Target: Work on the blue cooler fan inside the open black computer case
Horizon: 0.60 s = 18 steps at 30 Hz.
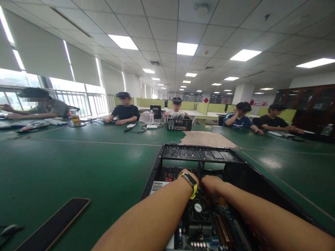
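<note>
Open computer case [201, 155] judged rigid, heavy, sharp-edged; gripped best by frame rails. Left hand [186, 174], right hand [212, 184] reached inside; grip cannot be told.

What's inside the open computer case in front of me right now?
Inside the computer case: a blue motherboard with a fan, red cables at the far left. The left hand and right hand reach in; what their fingers touch is hidden.
</note>
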Available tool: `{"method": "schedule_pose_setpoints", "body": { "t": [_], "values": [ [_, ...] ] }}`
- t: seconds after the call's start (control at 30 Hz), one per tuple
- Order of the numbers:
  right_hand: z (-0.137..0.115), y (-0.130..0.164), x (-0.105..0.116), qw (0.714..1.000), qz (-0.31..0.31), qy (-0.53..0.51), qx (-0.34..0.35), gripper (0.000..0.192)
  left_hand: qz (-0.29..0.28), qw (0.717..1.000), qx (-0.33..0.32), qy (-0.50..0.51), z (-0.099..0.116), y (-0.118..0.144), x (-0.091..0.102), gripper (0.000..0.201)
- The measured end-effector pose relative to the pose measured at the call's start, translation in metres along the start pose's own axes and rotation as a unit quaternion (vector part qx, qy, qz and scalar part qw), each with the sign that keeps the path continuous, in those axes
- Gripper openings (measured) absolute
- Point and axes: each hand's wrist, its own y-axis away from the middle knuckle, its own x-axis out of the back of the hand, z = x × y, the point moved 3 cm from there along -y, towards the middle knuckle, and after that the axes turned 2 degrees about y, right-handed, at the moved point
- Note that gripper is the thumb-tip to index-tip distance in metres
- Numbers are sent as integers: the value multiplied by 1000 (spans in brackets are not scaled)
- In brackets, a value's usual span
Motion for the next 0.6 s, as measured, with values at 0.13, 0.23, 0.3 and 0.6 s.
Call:
{"method": "schedule_pose_setpoints", "body": {
  "t": [0.13,0.23,0.3,0.6],
  "values": [
    [0,3,2,1000,4,-10,0,27,-3,1000,20,5,-2,-9,-4,35],
    [1,3,2,1000,12,-17,3,28,-5,999,33,9,-3,-15,-6,35],
    [1,2,1,1000,15,-21,4,29,-4,999,40,12,-3,-18,-7,32],
    [2,0,-1,1000,11,-20,9,29,14,1000,20,18,-5,-12,-5,29]
  ]
}}
